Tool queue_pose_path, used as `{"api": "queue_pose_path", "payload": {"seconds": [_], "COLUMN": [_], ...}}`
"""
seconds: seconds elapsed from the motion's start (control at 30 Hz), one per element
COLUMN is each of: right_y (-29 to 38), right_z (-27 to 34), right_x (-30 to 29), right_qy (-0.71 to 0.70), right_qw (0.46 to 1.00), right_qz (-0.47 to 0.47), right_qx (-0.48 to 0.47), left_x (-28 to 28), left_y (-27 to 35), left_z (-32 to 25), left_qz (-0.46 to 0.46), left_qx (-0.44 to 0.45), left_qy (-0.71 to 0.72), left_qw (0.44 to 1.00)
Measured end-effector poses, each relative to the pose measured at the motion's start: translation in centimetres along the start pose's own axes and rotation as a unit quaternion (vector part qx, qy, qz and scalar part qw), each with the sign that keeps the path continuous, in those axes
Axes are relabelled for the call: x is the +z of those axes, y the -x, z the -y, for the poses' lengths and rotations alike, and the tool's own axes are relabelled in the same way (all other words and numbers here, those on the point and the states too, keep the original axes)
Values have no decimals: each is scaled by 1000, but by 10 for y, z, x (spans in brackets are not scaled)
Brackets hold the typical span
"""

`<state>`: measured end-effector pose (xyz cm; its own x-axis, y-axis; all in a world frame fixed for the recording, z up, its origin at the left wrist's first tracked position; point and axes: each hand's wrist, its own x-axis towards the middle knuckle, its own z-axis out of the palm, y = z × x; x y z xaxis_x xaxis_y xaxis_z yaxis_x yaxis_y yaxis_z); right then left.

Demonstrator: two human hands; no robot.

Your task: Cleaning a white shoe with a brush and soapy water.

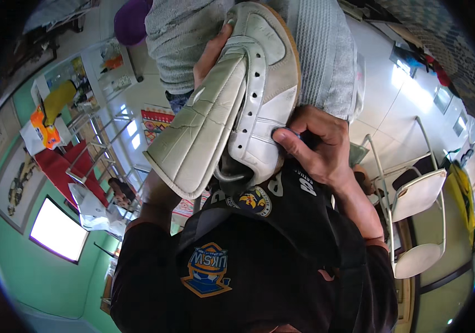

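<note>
A white and beige leather sneaker (262, 91) lies over my lap, its toe towards the top of the view. Its eyelets hold no lace, and the long padded tongue (204, 129) is folded out to the left. My left hand (213, 52) holds the shoe from the left side, mostly hidden behind the tongue. At the shoe's side near the heel, my right hand (318, 143) pinches a small dark blue item (290, 132) between thumb and fingers; its kind is unclear. Under the shoe a grey ribbed towel (324, 54) covers my legs.
A white metal-framed chair (418, 195) stands on the tiled floor to the right. On the left are metal racks, a red cloth (69, 164) and white plastic bags (91, 208). A purple round container (132, 23) is at the upper left, above a patterned red mat (154, 120).
</note>
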<state>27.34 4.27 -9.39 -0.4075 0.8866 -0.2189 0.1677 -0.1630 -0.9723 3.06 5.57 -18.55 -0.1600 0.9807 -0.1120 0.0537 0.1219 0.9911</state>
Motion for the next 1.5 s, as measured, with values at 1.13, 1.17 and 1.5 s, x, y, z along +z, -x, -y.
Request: {"api": "queue_pose_path", "payload": {"seconds": [1.13, 1.17, 1.5], "right_y": [10, 6, 1], "right_z": [2, 3, 5], "right_x": [-21, -20, -20], "right_qy": [8, 9, -4], "right_qw": [999, 999, 999], "right_qz": [-38, -39, -50], "right_qx": [6, 7, 12], "left_x": [17, 22, 19], "left_y": [-45, -36, -50], "left_z": [11, 6, 14], "left_qz": [123, 124, 132], "left_qx": [-95, -97, -111], "left_qy": [59, 62, 85], "left_qw": [986, 986, 981]}}
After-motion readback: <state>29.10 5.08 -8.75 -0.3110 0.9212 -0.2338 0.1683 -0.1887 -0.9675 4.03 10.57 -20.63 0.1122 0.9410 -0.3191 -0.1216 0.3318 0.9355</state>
